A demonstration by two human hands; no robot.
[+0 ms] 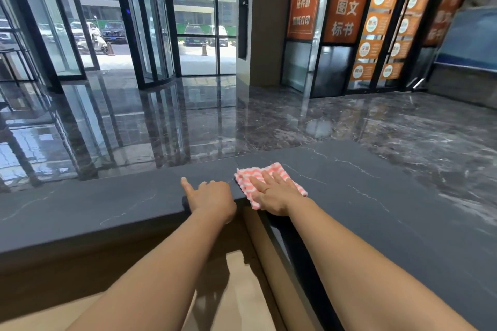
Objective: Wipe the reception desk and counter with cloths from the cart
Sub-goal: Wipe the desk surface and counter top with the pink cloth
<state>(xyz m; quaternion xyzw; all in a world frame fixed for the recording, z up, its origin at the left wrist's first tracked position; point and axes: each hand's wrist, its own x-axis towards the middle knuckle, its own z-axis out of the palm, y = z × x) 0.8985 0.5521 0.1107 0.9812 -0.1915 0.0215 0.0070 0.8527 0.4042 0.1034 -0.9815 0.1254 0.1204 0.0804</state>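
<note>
**A:** How far along am I?

**B:** Early, I'd judge. Your right hand [271,193] lies flat, fingers straight, pressing the cloth [258,170] on the counter [363,196], right at its inner corner. Both runs away from that corner are likely still to wipe, and so is the desk [242,290] below it.

**A:** Anything in my way?

**B:** Only your left hand [212,196], just left of the corner, fingers curled, thumb out, holding nothing. Beyond the corner lies the floor [269,115]. No cart is in view.

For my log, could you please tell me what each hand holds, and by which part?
Nothing is gripped: the right hand presses flat on the striped cloth, over its middle; the left hand rests on the counter edge.
</note>
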